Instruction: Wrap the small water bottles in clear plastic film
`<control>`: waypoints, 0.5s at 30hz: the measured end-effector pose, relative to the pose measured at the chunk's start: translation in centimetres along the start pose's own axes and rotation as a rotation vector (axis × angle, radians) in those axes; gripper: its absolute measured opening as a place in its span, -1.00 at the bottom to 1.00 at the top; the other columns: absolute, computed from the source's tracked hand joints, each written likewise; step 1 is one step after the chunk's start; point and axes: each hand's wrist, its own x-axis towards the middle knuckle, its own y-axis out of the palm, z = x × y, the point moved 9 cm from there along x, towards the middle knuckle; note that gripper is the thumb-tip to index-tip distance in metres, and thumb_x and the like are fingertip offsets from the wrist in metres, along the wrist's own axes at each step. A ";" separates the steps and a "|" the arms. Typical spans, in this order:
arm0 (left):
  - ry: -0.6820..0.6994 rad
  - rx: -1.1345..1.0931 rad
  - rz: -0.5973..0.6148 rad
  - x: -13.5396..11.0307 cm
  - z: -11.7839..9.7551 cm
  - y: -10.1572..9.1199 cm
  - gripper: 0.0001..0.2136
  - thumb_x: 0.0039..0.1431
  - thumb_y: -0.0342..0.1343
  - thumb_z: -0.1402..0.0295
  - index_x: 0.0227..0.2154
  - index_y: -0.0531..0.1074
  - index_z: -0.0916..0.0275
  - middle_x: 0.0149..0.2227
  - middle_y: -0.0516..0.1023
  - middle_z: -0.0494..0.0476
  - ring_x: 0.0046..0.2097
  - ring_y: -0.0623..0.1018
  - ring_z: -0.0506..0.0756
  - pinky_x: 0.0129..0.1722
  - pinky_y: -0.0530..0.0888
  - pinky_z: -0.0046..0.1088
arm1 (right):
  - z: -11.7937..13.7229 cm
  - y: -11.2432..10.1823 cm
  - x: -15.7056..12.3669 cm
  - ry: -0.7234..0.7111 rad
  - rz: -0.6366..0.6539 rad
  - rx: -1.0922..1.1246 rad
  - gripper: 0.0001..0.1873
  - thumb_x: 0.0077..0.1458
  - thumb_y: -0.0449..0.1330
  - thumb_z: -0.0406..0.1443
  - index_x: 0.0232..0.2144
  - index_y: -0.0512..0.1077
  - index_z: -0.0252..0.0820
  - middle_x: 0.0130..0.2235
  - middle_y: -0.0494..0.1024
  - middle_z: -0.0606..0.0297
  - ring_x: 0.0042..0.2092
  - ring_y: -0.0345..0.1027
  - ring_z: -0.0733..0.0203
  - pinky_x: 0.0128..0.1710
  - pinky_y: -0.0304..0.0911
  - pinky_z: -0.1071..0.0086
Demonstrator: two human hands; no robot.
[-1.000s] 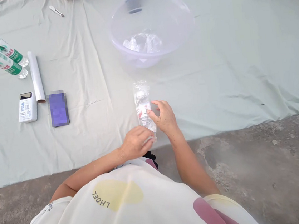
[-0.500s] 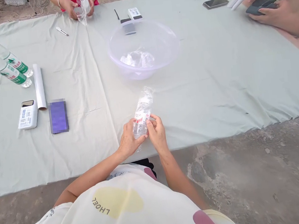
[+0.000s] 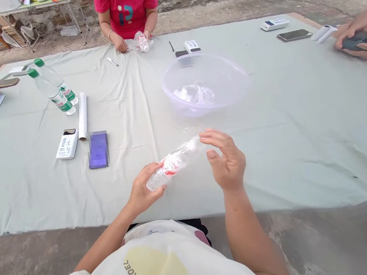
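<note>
Fingers of your left hand (image 3: 142, 191) alone now clasp the film-wrapped bottle (image 3: 171, 165), seven o'clock from the basin (image 3: 232, 83); your right hand (image 3: 229, 164) has let go, fingers half-spread beside its two-o'clock cap end, leaving one grip supporting it.

The basin (image 3: 228, 81) is pale lilac, the tablecloth (image 3: 303, 141) under it grey-green. In front of it, a clear bottle (image 3: 173, 164) bears a red-and-white label, and the person's white shirt (image 3: 125, 267) has yellow and mauve patches. Left of the basin, two plastic bottles (image 3: 51, 93) wear green caps; beyond it, a co-worker's shirt (image 3: 125, 7) is pinkish red.
</note>
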 end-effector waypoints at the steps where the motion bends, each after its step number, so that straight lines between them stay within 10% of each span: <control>1: 0.049 -0.001 0.015 -0.3 -0.5 -0.2 -0.46 0.06 0.21 0.49 0.14 0.34 0.08 0.10 0.50 0.20 0.15 0.48 0.18 0.15 0.44 -0.14 | -0.4 1.3 0.3 0.012 0.074 0.034 -0.75 0.20 0.14 -0.05 -0.20 0.52 0.03 -0.02 0.58 0.20 0.20 0.33 -0.09 0.24 0.18 -0.10; 4: 0.099 -0.046 0.025 -1.1 -0.9 -0.8 -0.48 0.07 0.24 0.44 0.13 0.34 0.09 0.09 0.50 0.24 0.17 0.48 0.20 0.14 0.45 -0.12 | -3.3 5.5 -0.6 0.236 0.222 0.273 -0.59 0.23 -0.01 0.07 -0.25 0.48 -0.01 -0.08 0.60 0.15 0.08 0.44 -0.09 0.10 0.31 -0.08; 8: -0.143 -0.316 -0.175 -0.6 1.7 -2.5 -0.51 0.03 0.31 0.17 0.02 0.36 0.13 0.05 0.51 0.25 0.08 0.53 0.22 0.00 0.52 -0.19 | -5.3 8.9 -4.0 0.510 0.078 0.600 -0.56 0.25 -0.20 0.10 -0.23 0.29 0.02 -0.22 0.56 0.15 -0.08 0.51 -0.08 -0.14 0.41 -0.05; 12: -0.576 -0.830 -0.480 -0.4 6.5 -1.6 -0.55 0.11 0.11 -0.11 -0.16 0.35 0.17 -0.35 0.50 0.05 -0.39 0.53 0.04 -0.48 0.46 -0.45 | -2.3 10.3 -5.3 0.355 -0.023 0.494 -0.63 0.16 0.00 0.11 -0.14 0.19 0.06 -0.11 0.42 0.14 0.01 0.41 -0.07 -0.09 0.38 -0.03; 15: -0.779 -1.030 -0.344 0.3 8.0 2.5 -0.45 0.15 -0.08 -0.23 -0.38 0.36 0.24 -0.55 0.37 0.02 -0.59 0.35 -0.02 -0.67 0.24 -0.50 | 0.7 11.0 -4.7 0.166 -0.025 0.268 -0.47 0.02 0.09 0.25 -0.20 0.21 0.04 -0.16 0.35 0.12 0.00 0.36 -0.11 -0.06 0.36 -0.07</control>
